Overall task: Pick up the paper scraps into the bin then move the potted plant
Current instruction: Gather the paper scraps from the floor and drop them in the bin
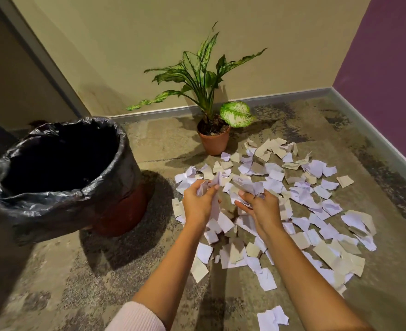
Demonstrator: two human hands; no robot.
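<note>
Potted plant [213, 139] just beside paper scraps [304, 195]; bin [61, 211] left

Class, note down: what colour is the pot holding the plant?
Terracotta orange-brown; the pot shows best in the head view.

A mottled beige-and-grey carpeted floor [82, 271] is seen; a bin [53, 211] lined with a black bag is stood on it at the left; a potted plant [215, 138] is set near the far wall; paper scraps [304, 194] are strewn from beside the pot towards the right.
</note>
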